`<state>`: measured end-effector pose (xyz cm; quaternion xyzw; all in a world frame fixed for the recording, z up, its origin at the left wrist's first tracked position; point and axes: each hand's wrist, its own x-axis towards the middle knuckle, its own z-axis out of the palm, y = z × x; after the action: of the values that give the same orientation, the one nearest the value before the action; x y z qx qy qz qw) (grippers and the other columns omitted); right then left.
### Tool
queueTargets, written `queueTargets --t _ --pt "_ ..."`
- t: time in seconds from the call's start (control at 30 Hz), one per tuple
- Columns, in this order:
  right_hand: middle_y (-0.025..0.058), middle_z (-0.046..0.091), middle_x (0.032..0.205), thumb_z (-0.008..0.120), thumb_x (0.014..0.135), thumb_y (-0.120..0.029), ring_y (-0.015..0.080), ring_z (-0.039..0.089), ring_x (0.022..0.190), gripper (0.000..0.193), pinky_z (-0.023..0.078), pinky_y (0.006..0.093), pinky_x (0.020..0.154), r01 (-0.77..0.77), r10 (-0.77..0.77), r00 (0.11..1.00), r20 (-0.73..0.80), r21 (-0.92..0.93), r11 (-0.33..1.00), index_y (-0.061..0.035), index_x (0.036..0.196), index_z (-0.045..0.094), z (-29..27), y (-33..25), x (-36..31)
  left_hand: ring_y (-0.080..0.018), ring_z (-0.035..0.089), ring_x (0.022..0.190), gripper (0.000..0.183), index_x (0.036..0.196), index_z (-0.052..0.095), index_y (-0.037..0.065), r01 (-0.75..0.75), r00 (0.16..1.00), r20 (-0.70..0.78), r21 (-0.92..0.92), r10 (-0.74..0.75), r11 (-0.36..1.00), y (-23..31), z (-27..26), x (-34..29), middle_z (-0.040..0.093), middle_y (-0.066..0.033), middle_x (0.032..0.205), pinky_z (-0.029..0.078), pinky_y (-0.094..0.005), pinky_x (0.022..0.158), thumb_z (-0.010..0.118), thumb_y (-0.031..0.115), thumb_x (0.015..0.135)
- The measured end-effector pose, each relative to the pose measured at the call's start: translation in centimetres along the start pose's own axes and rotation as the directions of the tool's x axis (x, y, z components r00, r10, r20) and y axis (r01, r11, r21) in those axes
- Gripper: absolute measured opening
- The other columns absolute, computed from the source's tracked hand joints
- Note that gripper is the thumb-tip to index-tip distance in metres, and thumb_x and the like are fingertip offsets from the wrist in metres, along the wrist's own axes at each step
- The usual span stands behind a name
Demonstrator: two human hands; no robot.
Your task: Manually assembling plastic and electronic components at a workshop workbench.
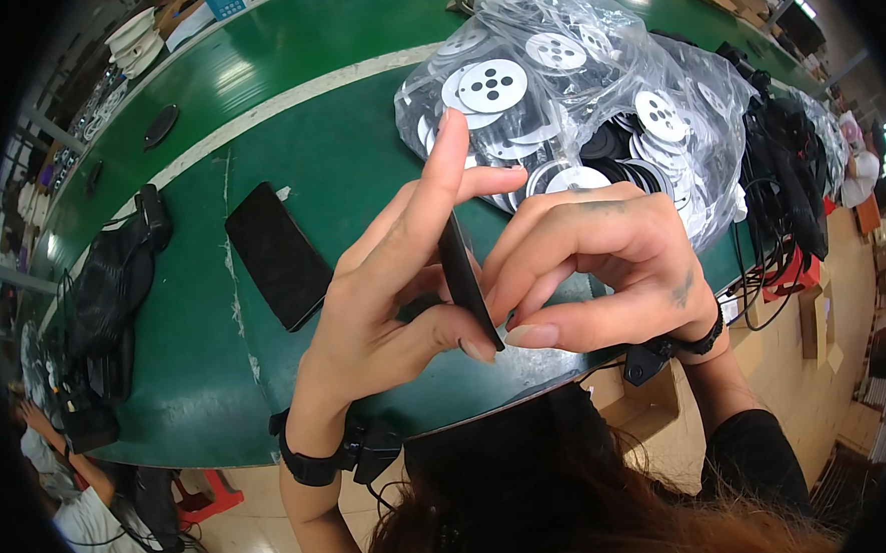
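Observation:
A thin black disc (469, 280), seen nearly edge-on, is held up over the green table. My left hand (374, 290) grips it between thumb and fingers, with the index finger stretched upward. Against the disc's right side, my right hand (603, 263) is closed in a pinch; a small dark bit shows by its fingertips, too little to name. Just beyond both hands lies a clear plastic bag (697, 153) full of round white and black discs with holes, several of them loose at its opening. A black phone-like slab (280, 255) rests on the table left of my left hand.
A black bag-like item (114, 304) lies at the table's left edge. Dark cables (764, 280) and black cloth hang at the right. A black oval piece (162, 126) sits on the far green surface. At lower left, another person (95, 525) sits near a red stool (209, 497).

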<state>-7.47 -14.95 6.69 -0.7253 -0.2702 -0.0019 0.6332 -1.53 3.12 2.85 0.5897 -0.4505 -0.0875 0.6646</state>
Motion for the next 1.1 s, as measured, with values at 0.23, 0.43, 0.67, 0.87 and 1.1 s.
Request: queueTargets --t 0.23,0.43,0.67,0.87,1.1 --pt "0.0088 0.064 0.082 0.067 0.073 -0.001 0.0148 0.065 0.072 0.014 0.054 0.0215 0.061 0.014 -0.014 1.0 -0.009 0.005 1.0 -0.0007 0.086 0.064 0.04 0.11 0.04 -0.0029 0.045 0.059 0.115 0.141 0.004 0.002 0.094 0.994 -0.056 -0.06 -0.097 0.994 0.38 0.34 -0.04 0.048 -0.0259 0.121 0.039 -0.0174 0.052 0.073 0.049 0.061" --pt "0.0088 0.064 0.082 0.067 0.073 -0.001 0.0149 0.065 0.072 0.013 0.054 0.0215 0.06 -0.015 0.015 1.0 -0.015 -0.003 1.0 -0.001 0.086 0.064 0.02 0.01 -0.02 -0.0029 0.045 0.059 0.115 0.141 0.005 0.002 0.095 0.993 -0.062 -0.077 -0.1 0.993 0.22 0.29 -0.01 0.049 -0.0258 0.12 0.038 -0.0174 0.052 0.073 0.049 0.061" --pt "0.009 0.064 0.082 0.067 0.073 -0.001 0.0148 0.065 0.072 0.014 0.054 0.0213 0.06 0.003 -0.003 1.0 -0.011 -0.024 1.0 -0.0009 0.086 0.064 -0.05 0.08 0.02 -0.0029 0.045 0.058 0.114 0.141 0.006 0.001 0.087 0.995 -0.051 -0.053 -0.09 0.995 0.2 0.24 -0.06 0.049 -0.0257 0.12 0.038 -0.0174 0.052 0.073 0.049 0.061" --pt "0.0089 0.064 0.082 0.066 0.073 -0.001 0.0149 0.065 0.072 0.014 0.054 0.0212 0.059 0.0 0.0 1.0 -0.01 -0.018 1.0 -0.0006 0.086 0.064 -0.05 0.01 0.0 -0.003 0.044 0.058 0.114 0.141 0.006 0.001 0.09 0.994 -0.057 -0.066 -0.094 0.994 0.21 0.29 -0.02 0.049 -0.0257 0.12 0.038 -0.0172 0.052 0.073 0.048 0.062" --pt "0.0088 0.064 0.082 0.066 0.073 -0.001 0.015 0.065 0.073 0.013 0.054 0.0212 0.058 0.005 -0.005 1.0 -0.007 -0.028 1.0 -0.0005 0.086 0.064 -0.07 0.0 0.03 -0.0029 0.044 0.058 0.114 0.141 0.006 0.001 0.096 0.994 -0.048 -0.07 -0.1 0.993 0.02 0.09 -0.08 0.049 -0.0253 0.12 0.037 -0.0171 0.052 0.073 0.048 0.062"
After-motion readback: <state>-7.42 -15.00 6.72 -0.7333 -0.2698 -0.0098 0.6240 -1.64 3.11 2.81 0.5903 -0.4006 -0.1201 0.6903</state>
